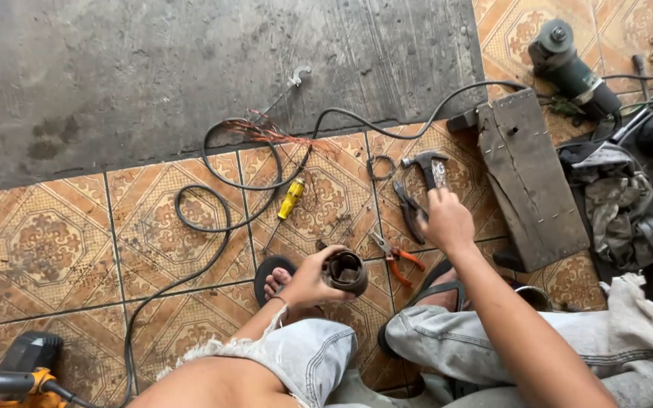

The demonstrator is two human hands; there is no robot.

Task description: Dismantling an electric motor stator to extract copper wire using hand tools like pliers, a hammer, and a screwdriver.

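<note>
Two hands in view: left hand (305,281) around one dark metal cylinder (345,272), right hand (446,221) on one hammer (426,165). Two pairs of pliers: one dark pair (410,211), one orange-handled pair (396,257). One yellow-handled screwdriver (291,199). One angle grinder (572,69). One long black cable (213,219). One wooden block (529,175). One bundle of reddish wire strands (266,132). One small wire ring (381,168). One heap of grey rags (610,198). One orange-and-black power tool (17,370), perhaps, only partly in frame. One wrench (289,85).
</note>
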